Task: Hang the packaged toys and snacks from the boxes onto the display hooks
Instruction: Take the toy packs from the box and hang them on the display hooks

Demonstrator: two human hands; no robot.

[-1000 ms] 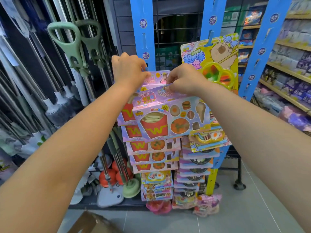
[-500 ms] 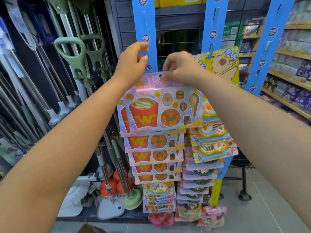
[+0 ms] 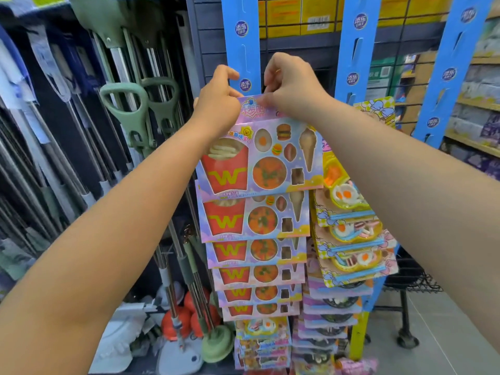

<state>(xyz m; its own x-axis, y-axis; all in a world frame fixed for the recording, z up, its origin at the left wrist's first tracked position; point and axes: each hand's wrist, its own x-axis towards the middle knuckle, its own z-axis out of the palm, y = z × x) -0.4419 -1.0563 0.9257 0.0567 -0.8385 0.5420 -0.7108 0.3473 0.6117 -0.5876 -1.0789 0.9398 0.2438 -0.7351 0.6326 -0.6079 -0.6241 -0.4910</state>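
Pastel-pink card pack (image 3: 259, 161), blister-fronted, showing a red fries carton marked W, a round orange dish, an egg, burgers and an ice-cream cone. Held upright against blue hanging strip 1 (image 3: 240, 36), its top edge at the level of the strip's lower round label; it overlaps the uppermost card of the column below.

Left hand (image 3: 216, 104): thumb and curled fingers pinch the pack's upper left corner.
Right hand (image 3: 290, 87): fingers curled, fingertips pinching the top edge of the pack just right of the strip. Whether the pack's hole sits on a hook cannot be told; the hands cover it.

Matching W packs (image 3: 254, 220): a stepped column on the same strip, directly beneath the held pack.
Yellow fried-egg packs (image 3: 351, 239): hung on blue strip 2 (image 3: 357, 50), just right of that column, behind the right forearm.
Blue strip 3 (image 3: 446, 63): further right, in front of stocked shelves (image 3: 481, 104).
Green-handled mops (image 3: 127, 109): racked to the left.
Orange plungers (image 3: 176, 323): low at the foot of the mop rack.
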